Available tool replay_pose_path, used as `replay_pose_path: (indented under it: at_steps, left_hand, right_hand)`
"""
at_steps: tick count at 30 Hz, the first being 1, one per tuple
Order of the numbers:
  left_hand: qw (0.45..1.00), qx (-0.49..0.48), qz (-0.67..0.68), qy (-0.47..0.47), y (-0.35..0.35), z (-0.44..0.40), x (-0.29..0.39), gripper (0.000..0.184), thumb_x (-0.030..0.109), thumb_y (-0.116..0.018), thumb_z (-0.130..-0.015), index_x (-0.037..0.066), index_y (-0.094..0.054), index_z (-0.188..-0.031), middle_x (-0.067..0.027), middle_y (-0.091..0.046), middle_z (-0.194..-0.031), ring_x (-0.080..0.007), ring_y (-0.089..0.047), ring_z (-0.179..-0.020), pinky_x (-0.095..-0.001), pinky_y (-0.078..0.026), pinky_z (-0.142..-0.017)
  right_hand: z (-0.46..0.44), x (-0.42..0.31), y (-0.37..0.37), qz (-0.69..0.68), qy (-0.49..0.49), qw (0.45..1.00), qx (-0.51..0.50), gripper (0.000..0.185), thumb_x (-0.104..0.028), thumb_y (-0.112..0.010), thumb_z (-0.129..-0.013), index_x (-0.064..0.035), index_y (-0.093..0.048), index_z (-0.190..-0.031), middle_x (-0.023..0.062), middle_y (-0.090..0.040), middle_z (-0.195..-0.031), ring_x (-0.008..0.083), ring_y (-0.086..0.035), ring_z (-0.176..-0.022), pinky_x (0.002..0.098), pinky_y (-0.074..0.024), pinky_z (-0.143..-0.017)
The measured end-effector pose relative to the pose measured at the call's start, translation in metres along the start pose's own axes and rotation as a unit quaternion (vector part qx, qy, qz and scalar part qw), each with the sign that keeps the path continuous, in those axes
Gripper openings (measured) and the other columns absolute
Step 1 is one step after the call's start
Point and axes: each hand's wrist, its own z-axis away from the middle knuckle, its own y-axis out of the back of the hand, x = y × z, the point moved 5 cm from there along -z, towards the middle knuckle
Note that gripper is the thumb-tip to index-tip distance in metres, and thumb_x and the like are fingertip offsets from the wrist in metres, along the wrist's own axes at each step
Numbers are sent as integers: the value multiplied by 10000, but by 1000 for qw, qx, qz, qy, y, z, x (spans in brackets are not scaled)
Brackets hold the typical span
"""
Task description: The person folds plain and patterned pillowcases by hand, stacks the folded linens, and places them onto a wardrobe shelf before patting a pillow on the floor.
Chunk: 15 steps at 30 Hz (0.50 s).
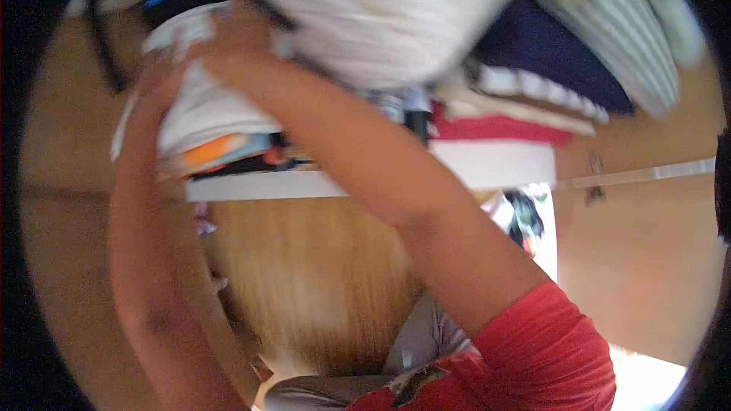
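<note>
A white folded cloth lies on top of a stack of clothes at the left of the shelf. My left hand is at its left side, the fingers closed on the fabric. Just to the right, my right hand reaches over the top of the same cloth, its fingers bent into it. Both hands are blurred and the fingertips are partly lost in the folds. Beneath the white cloth show the edges of an orange and light-blue folded garment and darker pieces.
A big white bundle bulges at the top middle. To its right are a navy cloth, a striped pale one and a red folded garment. The white shelf edge runs below; wooden panels stand at both sides.
</note>
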Motion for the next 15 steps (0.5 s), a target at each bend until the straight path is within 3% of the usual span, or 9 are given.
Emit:
replay_pose_path:
  at_steps: [2,3,5,7,8,9,12,13,15]
  left_hand:
    - [998,50,-26,-36,-18,-6,-9,470,255,-369,-934,132,-279,-1379,-245,-383,-1319,-412,-382,-1189,-461,-248,-1038]
    - [986,-80,-73,-129,-13,-13,-11,464,152,-368,-921,134,-278,-1375,-239,-342,-1352,-410,-354,-1216,-463,-249,-1038]
    - [882,144,-343,-289,-64,-34,-64,472,158,-350,-918,147,-264,-1382,-231,-249,-1404,-417,-312,-1247,-469,-254,-1036]
    - [893,-105,-424,-112,-4,9,-4,465,222,-309,-942,160,-235,-1396,-183,-139,-1455,-382,-219,-1307,-447,-169,-1081]
    - [970,-98,-218,-36,8,21,5,496,341,-287,-952,170,-201,-1410,-124,-148,-1468,-370,-198,-1318,-444,-162,-1082]
    - [988,-23,-109,-105,14,38,17,521,385,-294,-945,159,-215,-1407,-106,-177,-1463,-365,-201,-1318,-439,-180,-1076]
    - [980,45,81,-179,35,108,59,544,414,-332,-933,128,-266,-1391,-108,-240,-1442,-340,-214,-1320,-416,-194,-1072]
    - [969,41,155,-187,49,139,84,538,399,-363,-928,107,-303,-1377,-127,-276,-1426,-321,-224,-1321,-398,-189,-1073]
    - [981,68,158,-95,85,203,134,522,284,-396,-938,83,-243,-1395,-118,-283,-1425,-310,-293,-1295,-397,-230,-1057]
  right_hand:
    - [16,12,8,-275,-91,957,23,605,-442,-546,-761,-63,-498,-1230,227,-364,-1329,368,-298,-1256,439,-214,-1055]
    - [24,-4,23,-152,-23,980,-126,588,-439,-535,-763,-95,-496,-1238,233,-344,-1342,390,-269,-1267,493,-178,-1058]
    - [81,-19,42,-66,112,991,-22,664,-532,-533,-736,-124,-482,-1258,227,-283,-1383,412,-207,-1297,637,-112,-1010]
    - [154,-18,70,-102,187,977,-3,662,-494,-591,-732,-109,-464,-1256,212,-319,-1362,416,-200,-1300,626,-132,-1014]
    - [190,-7,87,-128,195,972,-38,629,-429,-619,-734,-103,-462,-1249,214,-336,-1345,419,-218,-1291,596,-158,-1024]
    - [230,8,111,-155,209,963,-71,602,-364,-647,-736,-98,-459,-1243,216,-353,-1329,421,-235,-1282,566,-183,-1033]
    - [355,151,145,-33,-92,981,-168,554,-240,-650,-742,-42,-452,-1220,210,-428,-1245,381,-376,-1193,484,-301,-990]
    - [415,207,174,-288,-293,911,-19,527,-225,-633,-771,-2,-434,-1205,214,-466,-1193,383,-450,-1111,458,-356,-945]
    - [475,232,275,232,-380,895,-5,485,-218,-640,-784,71,-427,-1110,259,-523,-1061,386,-507,-1022,436,-421,-825]
